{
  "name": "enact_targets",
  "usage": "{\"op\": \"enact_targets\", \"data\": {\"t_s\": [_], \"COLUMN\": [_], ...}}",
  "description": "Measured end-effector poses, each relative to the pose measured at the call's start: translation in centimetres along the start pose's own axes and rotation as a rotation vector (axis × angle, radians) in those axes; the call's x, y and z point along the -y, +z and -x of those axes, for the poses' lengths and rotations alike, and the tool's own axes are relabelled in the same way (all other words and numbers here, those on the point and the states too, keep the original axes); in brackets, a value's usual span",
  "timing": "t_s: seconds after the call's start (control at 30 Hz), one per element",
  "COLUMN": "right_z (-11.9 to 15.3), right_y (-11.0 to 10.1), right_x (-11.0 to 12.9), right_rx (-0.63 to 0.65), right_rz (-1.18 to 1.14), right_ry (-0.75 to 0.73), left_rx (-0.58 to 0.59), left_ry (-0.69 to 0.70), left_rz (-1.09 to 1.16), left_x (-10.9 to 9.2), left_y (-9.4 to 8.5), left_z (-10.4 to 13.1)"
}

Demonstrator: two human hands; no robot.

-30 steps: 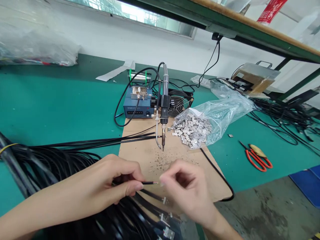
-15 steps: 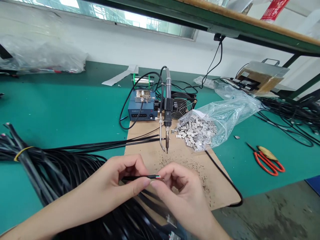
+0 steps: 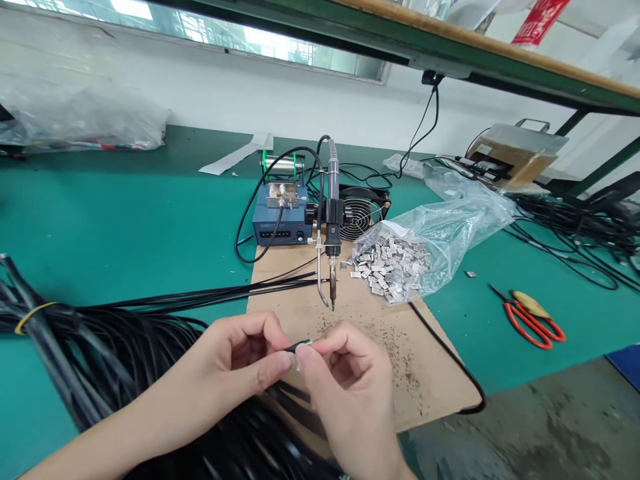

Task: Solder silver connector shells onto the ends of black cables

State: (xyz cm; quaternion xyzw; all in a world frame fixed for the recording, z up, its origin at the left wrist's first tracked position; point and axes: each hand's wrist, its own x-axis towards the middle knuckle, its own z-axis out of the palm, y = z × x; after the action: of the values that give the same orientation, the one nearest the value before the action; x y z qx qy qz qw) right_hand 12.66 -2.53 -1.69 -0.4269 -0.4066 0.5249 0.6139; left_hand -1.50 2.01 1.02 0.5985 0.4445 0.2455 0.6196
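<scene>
Between thumb and fingers, my left hand (image 3: 243, 360) pinches a black cable (image 3: 296, 346) close to its stripped end. My right hand (image 3: 350, 383) is closed on that end, thumb and forefinger over the thin coloured wires; a bit of green and white shows between them. The fingertips hide most of the wires. Beyond the hands, a soldering iron (image 3: 333, 230) hangs upright in a stand, its tip pointing down over a brown cardboard sheet (image 3: 360, 347). Beside my left forearm lies a large bundle of black cables (image 3: 125, 340) with a yellow tie.
Behind the iron stand a blue soldering station (image 3: 280, 223), a solder spool (image 3: 283, 167) and a fan (image 3: 363, 213). A clear bag of small metal connectors (image 3: 393, 263) lies right of the iron. Red-handled scissors (image 3: 530, 323) rest near the table's right edge. A shelf (image 3: 380, 30) crosses overhead.
My right thumb and fingers have moved left over the cable's end, covering wires that showed before. The cable end is now tilted slightly upward. The view has shifted a little.
</scene>
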Motion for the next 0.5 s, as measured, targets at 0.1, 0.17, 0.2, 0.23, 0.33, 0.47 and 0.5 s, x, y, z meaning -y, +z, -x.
{"op": "enact_targets", "data": {"t_s": [0.1, 0.17, 0.2, 0.23, 0.33, 0.47, 0.5], "right_z": [0.2, 0.0, -0.3, -0.7, -2.5, -5.5, -6.2], "right_y": [-1.3, -3.2, -4.3, -5.4, -8.2, -9.2, -9.1], "right_x": [0.1, 0.5, 0.7, 1.0, 1.5, 1.5, 1.4], "right_rx": [0.030, 0.047, 0.051, 0.050, 0.064, 0.218, 0.248], "right_rz": [0.123, 0.239, 0.292, 0.341, 0.451, 0.390, 0.360], "right_ry": [0.027, 0.066, 0.082, 0.085, 0.106, 0.315, 0.366], "left_rx": [-0.036, -0.026, 0.008, 0.055, 0.124, -0.035, -0.050], "left_ry": [0.021, 0.018, 0.000, -0.019, -0.014, 0.093, 0.103], "left_rz": [-0.069, -0.126, -0.165, -0.228, -0.501, -0.478, -0.428], "left_x": [-0.1, -0.1, -0.1, -0.1, 0.0, 0.3, 0.5], "left_y": [-0.2, -0.4, -0.6, -0.8, -0.9, -0.2, 0.0], "left_z": [0.0, 0.0, -0.1, -0.3, -1.7, -4.6, -5.2]}}
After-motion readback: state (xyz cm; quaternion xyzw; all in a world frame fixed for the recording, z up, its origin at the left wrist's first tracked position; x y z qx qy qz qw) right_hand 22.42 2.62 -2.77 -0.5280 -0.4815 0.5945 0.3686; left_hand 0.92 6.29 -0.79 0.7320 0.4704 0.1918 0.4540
